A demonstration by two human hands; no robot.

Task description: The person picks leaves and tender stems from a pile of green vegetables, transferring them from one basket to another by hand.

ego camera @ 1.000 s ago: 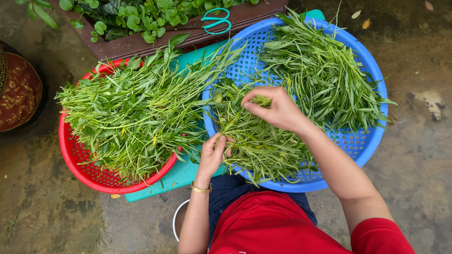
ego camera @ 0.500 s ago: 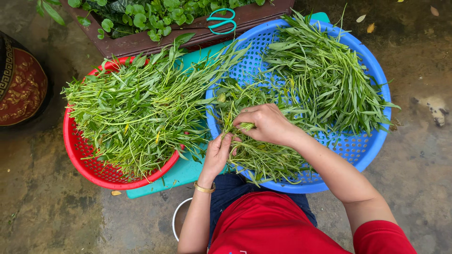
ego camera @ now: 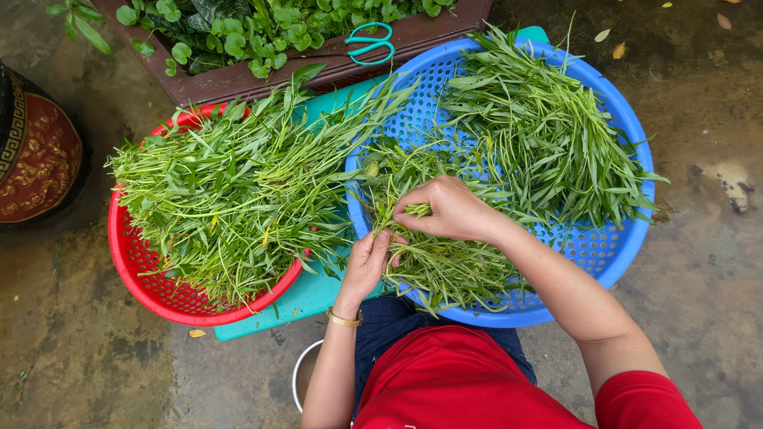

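A large blue perforated basket (ego camera: 612,254) holds two piles of green leafy stems: a bigger pile (ego camera: 548,135) at its far side and a smaller one (ego camera: 445,262) near me. My right hand (ego camera: 449,210) pinches a green stem (ego camera: 419,210) over the near pile. My left hand (ego camera: 367,262), with a gold bracelet at the wrist, grips the lower end of the same stem at the basket's near-left rim. A red basket (ego camera: 151,286) to the left is heaped with untrimmed green stems (ego camera: 230,191).
A teal board (ego camera: 306,294) lies under both baskets. A wooden planter (ego camera: 238,75) of round-leaved plants stands behind, with teal scissors (ego camera: 369,41) on its edge. A dark ornate pot (ego camera: 36,151) sits at far left. A white bucket rim (ego camera: 298,373) shows by my knees. The ground is wet concrete.
My right hand has come down from above the near pile toward my left hand. Both hands now meet on one stem at the blue basket's near-left side.
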